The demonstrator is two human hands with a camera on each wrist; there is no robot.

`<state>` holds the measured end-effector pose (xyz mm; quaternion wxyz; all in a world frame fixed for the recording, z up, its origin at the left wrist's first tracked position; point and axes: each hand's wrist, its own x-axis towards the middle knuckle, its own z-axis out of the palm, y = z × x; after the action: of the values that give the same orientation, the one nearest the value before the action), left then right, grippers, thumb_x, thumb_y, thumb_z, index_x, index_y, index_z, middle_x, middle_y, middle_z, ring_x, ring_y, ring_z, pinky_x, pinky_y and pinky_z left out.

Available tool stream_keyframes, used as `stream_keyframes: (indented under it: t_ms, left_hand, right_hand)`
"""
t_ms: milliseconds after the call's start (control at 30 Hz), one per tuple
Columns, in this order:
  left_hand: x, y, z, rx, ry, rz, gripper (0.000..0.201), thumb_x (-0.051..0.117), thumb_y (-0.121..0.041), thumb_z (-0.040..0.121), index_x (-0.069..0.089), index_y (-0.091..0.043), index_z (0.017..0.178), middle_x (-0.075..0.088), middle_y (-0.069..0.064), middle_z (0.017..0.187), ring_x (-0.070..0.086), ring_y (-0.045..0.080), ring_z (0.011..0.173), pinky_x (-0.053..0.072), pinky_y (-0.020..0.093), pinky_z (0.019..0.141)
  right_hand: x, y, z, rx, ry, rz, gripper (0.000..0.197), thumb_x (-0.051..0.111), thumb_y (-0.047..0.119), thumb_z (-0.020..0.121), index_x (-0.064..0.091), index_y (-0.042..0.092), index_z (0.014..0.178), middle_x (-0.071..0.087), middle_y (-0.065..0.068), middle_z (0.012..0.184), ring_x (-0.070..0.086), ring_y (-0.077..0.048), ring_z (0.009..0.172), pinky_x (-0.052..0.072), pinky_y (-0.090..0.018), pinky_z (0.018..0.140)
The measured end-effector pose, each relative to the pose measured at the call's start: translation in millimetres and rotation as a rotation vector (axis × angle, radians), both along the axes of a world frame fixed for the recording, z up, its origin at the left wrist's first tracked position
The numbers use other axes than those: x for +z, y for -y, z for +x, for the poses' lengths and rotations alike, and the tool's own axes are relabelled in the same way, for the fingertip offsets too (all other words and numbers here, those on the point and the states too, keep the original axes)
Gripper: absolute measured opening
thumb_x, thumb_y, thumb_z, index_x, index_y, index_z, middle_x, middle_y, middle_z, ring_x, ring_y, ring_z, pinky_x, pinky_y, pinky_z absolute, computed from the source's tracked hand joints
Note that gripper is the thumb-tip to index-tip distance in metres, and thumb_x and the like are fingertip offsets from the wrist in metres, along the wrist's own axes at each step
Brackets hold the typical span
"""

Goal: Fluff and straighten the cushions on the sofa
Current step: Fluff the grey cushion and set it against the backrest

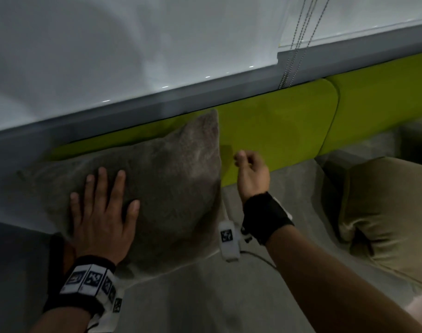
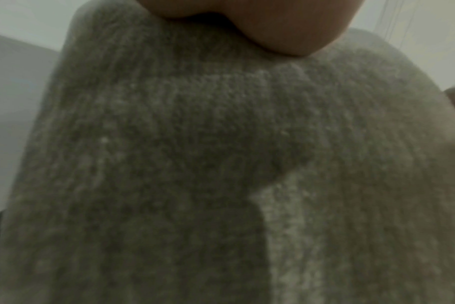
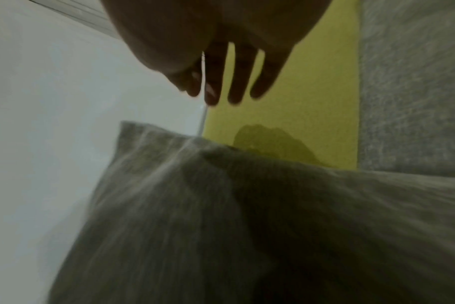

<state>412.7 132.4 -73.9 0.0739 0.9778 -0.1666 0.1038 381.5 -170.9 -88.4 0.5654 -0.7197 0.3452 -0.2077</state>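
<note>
Plainly grey ribbed cushion (image 1: 162,188), leaning.

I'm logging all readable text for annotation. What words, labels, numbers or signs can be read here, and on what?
No readable words, brands or numbers.
Left wrist band: black-and-white square marker patterns, no letters.
Right wrist tag: one such marker, no letters.
Grey cushion, olive cushion, green backrest: no label visible.

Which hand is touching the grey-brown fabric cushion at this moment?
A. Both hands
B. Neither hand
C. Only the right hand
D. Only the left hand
D: the left hand lies flat on the grey-brown fabric cushion, while the right hand hangs beside its edge, fingers loose, holding nothing.
</note>
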Motion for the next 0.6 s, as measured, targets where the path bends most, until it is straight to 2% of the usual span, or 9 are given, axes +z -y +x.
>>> stream_keyframes:
  t_ms: [33,67,133,200,233,333,500,567,600]
  left_hand:
    - [-0.6,0.9,-0.3,0.003,0.003,0.004,0.069,0.022,-0.056,0.098,0.025,-0.023,0.159,0.020,0.014,0.166,0.019,0.037,0.153,0.008,0.060,0.122]
    - [-0.8,2.6,-0.3,0.004,0.006,0.005,0.069,0.023,-0.056,0.098,0.025,-0.023,0.159,0.021,0.014,0.166,0.019,0.037,0.153,0.008,0.060,0.122]
    - [-1.5,5.4,-0.5,0.003,0.008,0.002,0.069,0.023,-0.056,0.098,0.025,-0.024,0.159,0.019,0.014,0.166,0.018,0.038,0.153,0.007,0.060,0.122]
    - [-3.0,5.3,-1.9,-0.003,0.013,-0.002,0.070,0.019,-0.058,0.098,0.021,-0.024,0.160,0.016,0.014,0.167,0.017,0.037,0.153,0.006,0.059,0.122]
    - [-4.3,3.2,-2.9,-0.006,0.018,-0.003,0.070,0.016,-0.058,0.099,0.019,-0.023,0.160,0.015,0.014,0.167,0.017,0.037,0.153,0.006,0.059,0.122]
    - [-6.6,-6.5,-2.7,-0.015,0.038,-0.021,0.068,0.024,-0.052,0.100,0.021,-0.019,0.160,0.019,0.013,0.167,0.021,0.035,0.153,0.011,0.058,0.122]
    - [0.5,-9.5,-1.0,-0.041,-0.001,0.002,0.068,0.025,-0.053,0.099,0.019,-0.023,0.160,0.016,0.009,0.168,0.017,0.029,0.155,0.007,0.054,0.124]
    - [1.4,-10.7,-3.5,-0.033,-0.020,0.006,0.069,0.024,-0.054,0.100,0.017,-0.024,0.161,0.015,0.008,0.168,0.015,0.028,0.155,0.008,0.055,0.124]
    - [1.4,-11.9,-4.6,-0.032,-0.032,0.010,0.069,0.022,-0.055,0.100,0.016,-0.024,0.161,0.014,0.008,0.168,0.015,0.027,0.155,0.009,0.055,0.124]
  right_hand:
    - [7.3,-8.9,-14.1,-0.009,0.091,-0.088,0.020,0.056,0.033,0.105,0.067,0.019,0.116,0.069,0.002,0.115,0.063,-0.016,0.108,0.051,-0.038,0.092]
    - [14.9,-22.4,-27.8,0.069,0.188,-0.261,0.028,0.055,0.033,0.105,0.063,0.020,0.128,0.065,0.002,0.129,0.058,-0.016,0.122,0.048,-0.040,0.104]
    - [21.6,-60.4,-49.5,0.456,0.331,-0.680,0.047,0.056,0.034,0.102,0.053,0.018,0.146,0.051,-0.002,0.153,0.041,-0.021,0.147,0.030,-0.045,0.123]
    - [15.4,-101.3,-57.3,0.800,0.367,-1.059,0.059,0.056,0.044,0.101,0.043,0.025,0.155,0.041,-0.005,0.163,0.030,-0.027,0.155,0.018,-0.056,0.125]
    - [11.8,-115.1,-52.5,0.874,0.345,-1.132,0.061,0.054,0.050,0.101,0.041,0.028,0.156,0.038,-0.003,0.165,0.027,-0.026,0.156,0.016,-0.060,0.125]
    - [9.8,-110.7,-5.1,0.842,0.101,-1.130,0.063,0.041,0.059,0.101,0.037,0.033,0.159,0.027,0.002,0.170,0.017,-0.022,0.159,0.010,-0.066,0.122]
    - [28.6,-37.8,63.4,0.573,-0.381,-0.879,0.067,0.012,0.072,0.099,0.017,0.048,0.161,-0.001,0.013,0.173,-0.010,-0.015,0.159,-0.019,-0.068,0.118]
    - [33.3,-13.1,60.7,0.465,-0.446,-0.741,0.068,0.012,0.072,0.100,0.015,0.044,0.162,-0.005,0.010,0.173,-0.013,-0.017,0.159,-0.018,-0.068,0.118]
    - [37.9,-7.4,52.6,0.403,-0.373,-0.675,0.072,0.016,0.072,0.101,0.016,0.037,0.164,-0.001,0.008,0.174,-0.010,-0.018,0.159,-0.013,-0.066,0.122]
